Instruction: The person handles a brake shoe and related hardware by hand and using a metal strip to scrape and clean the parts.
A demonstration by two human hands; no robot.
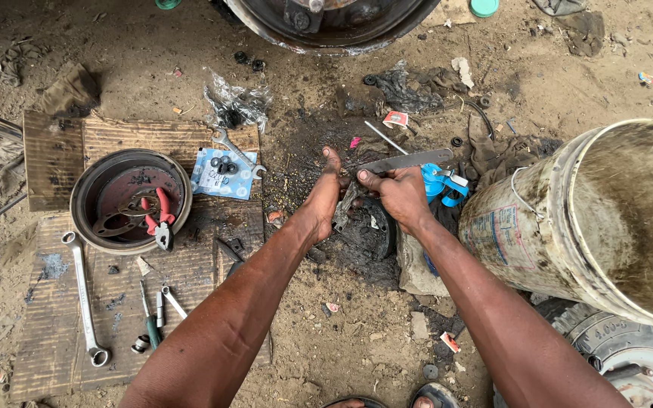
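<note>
— Sandalled toes (432, 397) at the bottom edge, bare dirt ground (357, 340) all round. Starting from the left?

— Long spanner (83, 298) flat on the cardboard (54, 340), screwdriver (147, 317) just beside. Above, round metal drum (85, 198) with red-handled pliers (159, 219) lying inside. Next over, blue packet (224, 174) with small black rings on top and a second spanner (237, 151) across one corner.

— And the hands?

— Left hand (326, 193) mid-frame, fingers curled down onto a dark greasy round part (368, 230) on the ground. Right hand (402, 195) just beside, closed around the near end of a flat metal bar (406, 161).

— Direction of that bar?

— Long axis running away to the right and slightly up from the right hand, far end close over a blue piece (438, 183). Right hand clearly nearer; left thumb only near the gripped end, contact impossible to tell.

— Further right?

— Dirty white bucket (538, 219) tilted on its side, wheel (629, 355) below.
</note>
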